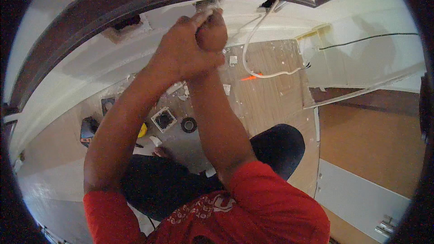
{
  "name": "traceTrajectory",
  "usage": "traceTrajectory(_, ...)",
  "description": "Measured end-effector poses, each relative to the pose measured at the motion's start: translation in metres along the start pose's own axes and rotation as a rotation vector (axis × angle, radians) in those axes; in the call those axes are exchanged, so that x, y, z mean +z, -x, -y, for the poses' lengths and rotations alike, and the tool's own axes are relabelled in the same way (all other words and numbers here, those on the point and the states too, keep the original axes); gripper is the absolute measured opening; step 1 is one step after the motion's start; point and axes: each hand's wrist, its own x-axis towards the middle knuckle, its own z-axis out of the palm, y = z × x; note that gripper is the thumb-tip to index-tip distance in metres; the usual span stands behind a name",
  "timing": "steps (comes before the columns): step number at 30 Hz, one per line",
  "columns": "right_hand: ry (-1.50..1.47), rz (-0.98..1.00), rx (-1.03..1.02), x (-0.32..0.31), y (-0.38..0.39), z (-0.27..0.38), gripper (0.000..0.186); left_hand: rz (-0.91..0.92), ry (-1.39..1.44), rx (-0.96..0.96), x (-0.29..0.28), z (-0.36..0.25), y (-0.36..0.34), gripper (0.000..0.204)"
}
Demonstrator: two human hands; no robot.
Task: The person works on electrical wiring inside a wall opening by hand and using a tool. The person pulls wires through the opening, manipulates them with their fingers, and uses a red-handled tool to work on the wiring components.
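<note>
At the top of the view a small opening in the white wall (207, 3) has rough, broken edges, and both hands are pressed together just below it. The left hand (181, 52) is clenched, with a finger stretched up to the edge of the opening. The right hand (211, 31) is closed in a fist against the left one; what its grip holds cannot be told, because the fingers hide it.

To the left, a second rough hole (126, 22) is in the same wall. To the right, a white cable (253, 40) hangs out of the wall in a loop, and near its lower end an orange tool (251, 77) lies on the wooden floor (271, 99). Below the arms, on the floor, lie a square box (163, 119), a black tape roll (188, 124) and white plaster bits. The person wears a red shirt (253, 203).
</note>
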Motion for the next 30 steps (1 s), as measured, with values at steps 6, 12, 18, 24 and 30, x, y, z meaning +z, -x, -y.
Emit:
traceTrajectory(6,0.044,-0.036,-0.008,-0.001,-0.004,-0.001,0.026,0.065,-0.008,-0.051,0.002,-0.005,0.001,0.085)
traceTrajectory(12,0.08,-0.05,0.007,0.005,0.0,-0.002,0.026,0.071,-0.027,-0.054,-0.01,-0.008,-0.005,0.089)
traceTrajectory(18,0.067,-0.046,0.019,0.011,0.0,0.0,0.025,0.123,0.095,-0.069,-0.008,0.008,-0.008,0.087)
traceTrajectory(24,0.031,-0.038,0.027,0.01,-0.006,0.004,0.023,0.305,0.084,-0.172,-0.029,-0.002,-0.032,0.094)
traceTrajectory(30,0.003,-0.028,0.06,0.006,0.002,0.006,0.022,0.218,0.018,-0.167,-0.014,-0.011,-0.017,0.089)
